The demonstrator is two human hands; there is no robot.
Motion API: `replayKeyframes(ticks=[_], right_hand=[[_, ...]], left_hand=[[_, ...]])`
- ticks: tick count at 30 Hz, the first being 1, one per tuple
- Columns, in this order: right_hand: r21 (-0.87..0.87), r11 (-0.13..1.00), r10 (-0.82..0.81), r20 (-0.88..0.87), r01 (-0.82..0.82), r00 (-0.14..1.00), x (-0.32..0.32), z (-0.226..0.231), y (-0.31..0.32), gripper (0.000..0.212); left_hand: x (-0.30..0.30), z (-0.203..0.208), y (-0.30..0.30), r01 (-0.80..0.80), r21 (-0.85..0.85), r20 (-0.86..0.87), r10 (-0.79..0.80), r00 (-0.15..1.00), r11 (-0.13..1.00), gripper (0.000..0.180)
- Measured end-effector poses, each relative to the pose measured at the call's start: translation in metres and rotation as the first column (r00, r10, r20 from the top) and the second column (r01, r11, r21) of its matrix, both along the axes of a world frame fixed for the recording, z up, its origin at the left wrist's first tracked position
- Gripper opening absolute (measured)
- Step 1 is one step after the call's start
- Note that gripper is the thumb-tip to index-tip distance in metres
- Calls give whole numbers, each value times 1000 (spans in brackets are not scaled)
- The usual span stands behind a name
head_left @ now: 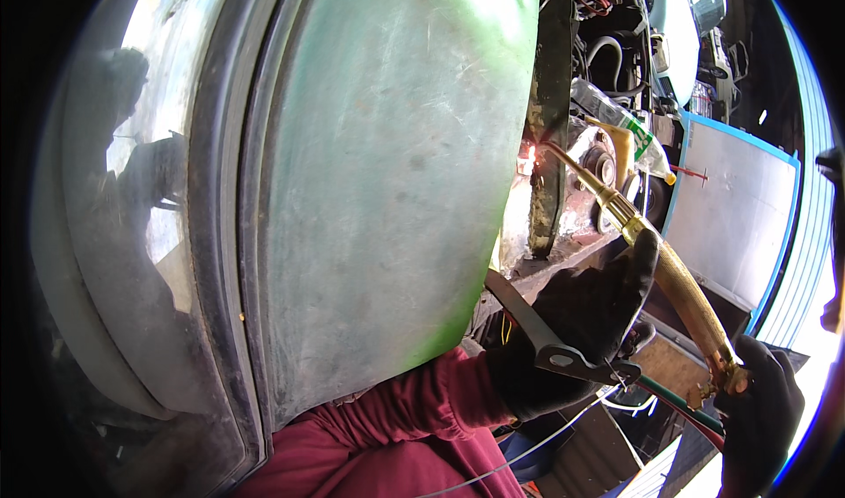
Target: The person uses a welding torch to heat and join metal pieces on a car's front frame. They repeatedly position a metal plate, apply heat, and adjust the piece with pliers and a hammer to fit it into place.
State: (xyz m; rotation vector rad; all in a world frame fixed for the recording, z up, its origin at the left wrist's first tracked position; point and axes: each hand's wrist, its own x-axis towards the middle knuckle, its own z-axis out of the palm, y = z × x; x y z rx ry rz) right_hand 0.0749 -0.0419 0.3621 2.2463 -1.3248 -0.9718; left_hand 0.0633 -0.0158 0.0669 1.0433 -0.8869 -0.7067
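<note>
A brass gas torch [673, 273] slants across the right half, its copper tip pointing up-left at a bright orange glow [526, 158] on rusty metal beside the panel's edge. My left hand [590, 300], in a black glove, is closed against the torch's middle, with the index finger stretched along the handle. Whether its curled fingers hold anything else is hidden. At the torch's valve end, my black-gloved right hand [764, 410] is closed round the fittings. Green and red hoses [678, 401] run below the torch, between the hands. A flat metal arm [563, 353] crosses in front of my left wrist.
A worn grey-green car panel [396, 163] fills the middle, with dark seals and reflecting glass [132, 190] at the left. Hoses and wires crowd the engine bay [616, 40], where a clear plastic bottle [629, 128] lies. A blue-edged white panel [735, 207] stands at the right.
</note>
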Motion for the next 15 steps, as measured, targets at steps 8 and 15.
replayKeyframes(ticks=[8, 15], right_hand=[[6, 978, -199, 346, 210, 917, -44, -10, -13, 37], [438, 825, -561, 712, 358, 423, -142, -11, -8, 35]], left_hand=[[-1, 6, 2, 137, 67, 88, -142, 986, 988, 89], [2, 5, 0, 31, -218, 287, 34, 957, 975, 82]])
